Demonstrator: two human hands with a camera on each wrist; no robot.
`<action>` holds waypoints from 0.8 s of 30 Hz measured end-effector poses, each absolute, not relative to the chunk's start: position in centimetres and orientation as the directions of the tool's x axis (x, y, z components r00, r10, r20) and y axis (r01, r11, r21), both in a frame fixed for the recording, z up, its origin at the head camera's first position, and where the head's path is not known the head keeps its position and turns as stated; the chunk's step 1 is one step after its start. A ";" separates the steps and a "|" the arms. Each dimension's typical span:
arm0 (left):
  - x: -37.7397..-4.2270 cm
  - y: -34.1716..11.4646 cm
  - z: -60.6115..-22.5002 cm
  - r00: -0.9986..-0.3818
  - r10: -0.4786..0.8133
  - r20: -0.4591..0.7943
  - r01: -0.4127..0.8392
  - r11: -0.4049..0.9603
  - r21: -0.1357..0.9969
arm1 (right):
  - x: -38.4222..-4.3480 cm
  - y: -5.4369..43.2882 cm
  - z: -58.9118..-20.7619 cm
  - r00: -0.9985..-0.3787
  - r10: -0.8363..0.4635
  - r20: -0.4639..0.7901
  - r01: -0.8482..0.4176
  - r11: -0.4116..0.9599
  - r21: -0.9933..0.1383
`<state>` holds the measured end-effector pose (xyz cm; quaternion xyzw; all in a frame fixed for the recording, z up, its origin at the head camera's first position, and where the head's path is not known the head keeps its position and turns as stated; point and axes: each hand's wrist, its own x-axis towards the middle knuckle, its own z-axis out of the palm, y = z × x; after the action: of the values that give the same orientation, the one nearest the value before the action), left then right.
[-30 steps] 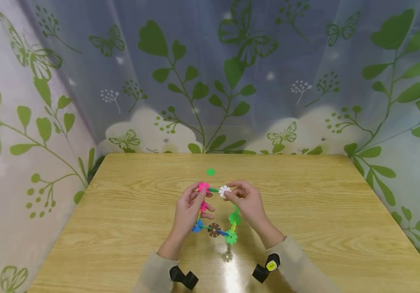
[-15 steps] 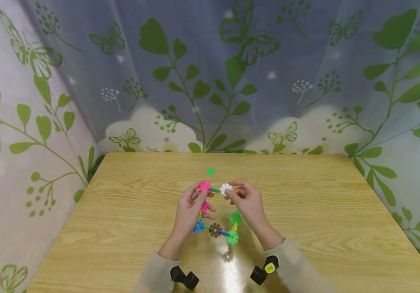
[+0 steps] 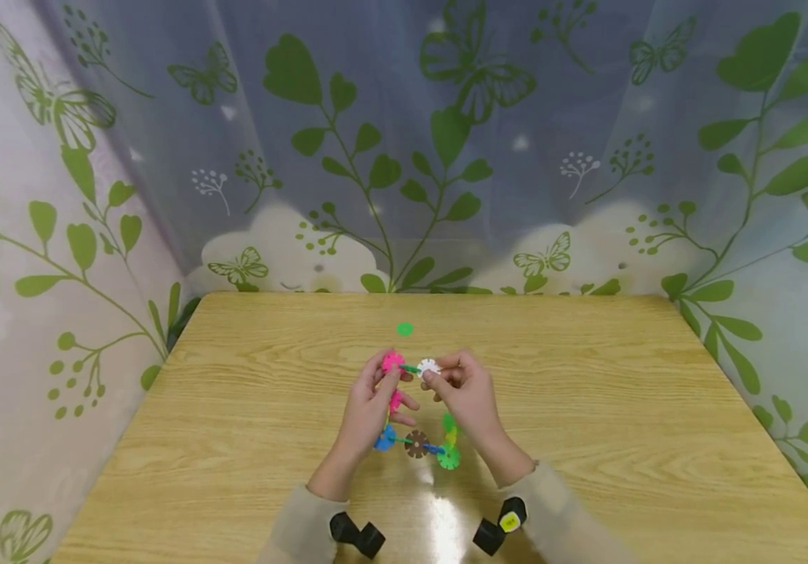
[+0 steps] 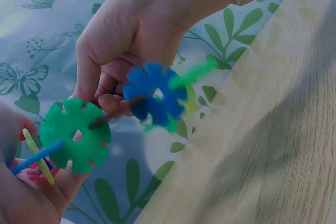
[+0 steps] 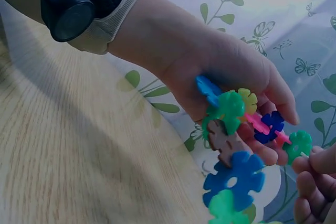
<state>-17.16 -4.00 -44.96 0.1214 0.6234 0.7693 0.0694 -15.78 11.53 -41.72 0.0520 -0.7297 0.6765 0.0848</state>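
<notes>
A chain of notched plastic discs hangs between both hands above the table. My left hand [image 3: 370, 403] pinches a pink notched disc [image 3: 393, 363] at its upper left. My right hand [image 3: 472, 398] pinches a white notched disc [image 3: 428, 370] between thumb and finger. A green disc [image 3: 410, 368], seen nearly edge-on, bridges pink and white. Below, the chain sags through a blue disc [image 3: 385, 438], a brown disc [image 3: 417, 444] and a light green disc [image 3: 449, 457]. In the right wrist view a dark blue disc [image 5: 269, 126] sits close to the left fingers. Part of the chain's right side is hidden behind the right hand.
One loose green disc [image 3: 405, 329] lies farther back on the wooden table [image 3: 587, 376]. Patterned curtain [image 3: 347, 196] rises behind the table and along both sides. A black camera [image 5: 79, 9] is strapped at the left sleeve.
The right hand has shifted slightly left with the white disc, which now sits nearer the pink one. The chain's right side has swung a little behind that hand. The left hand keeps its hold.
</notes>
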 end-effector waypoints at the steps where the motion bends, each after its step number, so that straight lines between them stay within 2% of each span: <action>1: -17.1 -4.0 -44.7 -0.960 0.263 0.096 0.042 -0.204 0.978 | -15.7 11.5 -41.7 -0.980 0.033 0.198 -0.195 0.081 -0.977; 12: -16.7 -4.0 -43.2 -0.968 0.246 0.058 0.028 -0.125 0.992 | -16.7 11.6 -44.7 -0.984 0.004 0.178 -0.178 0.018 -0.984; 24: -16.4 -4.1 -43.0 -0.961 0.261 0.085 0.063 -0.091 0.994 | -16.7 11.7 -45.2 -0.982 -0.033 0.184 -0.185 0.016 -0.983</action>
<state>-16.42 -4.14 -43.03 0.1210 0.6709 0.7285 0.0681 -16.74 11.70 -45.16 0.0766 -0.7105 0.6973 0.0546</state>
